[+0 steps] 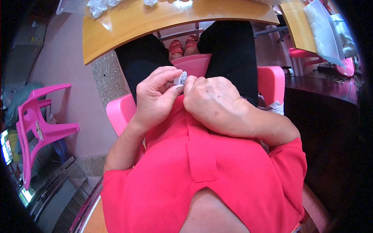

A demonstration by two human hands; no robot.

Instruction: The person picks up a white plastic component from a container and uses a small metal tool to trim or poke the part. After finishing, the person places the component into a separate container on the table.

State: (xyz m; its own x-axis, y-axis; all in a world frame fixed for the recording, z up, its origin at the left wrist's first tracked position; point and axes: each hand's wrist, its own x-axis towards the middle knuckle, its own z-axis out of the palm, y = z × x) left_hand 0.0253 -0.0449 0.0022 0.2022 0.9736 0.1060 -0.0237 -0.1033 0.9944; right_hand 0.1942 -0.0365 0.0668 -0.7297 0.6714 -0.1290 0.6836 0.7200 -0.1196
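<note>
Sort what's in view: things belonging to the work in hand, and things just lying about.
Belonging:
small white part, in the left hand, right hand beside it
white pieces on the wooden table, likely

Lying about, apparently:
pink plastic chair, left
dark glossy surface, right

No text, label, brand, number or sign is legible in the head view. A pale patch (pixel 39 130) on the pink chair (pixel 54 130) at the left is too small to resolve; whether it carries print cannot be determined. The bright panel (pixel 6 147) at the far left is blurred and yields no readable characters. The translucent bag (pixel 321 33) at the far right likewise presents no readable marking.
</note>
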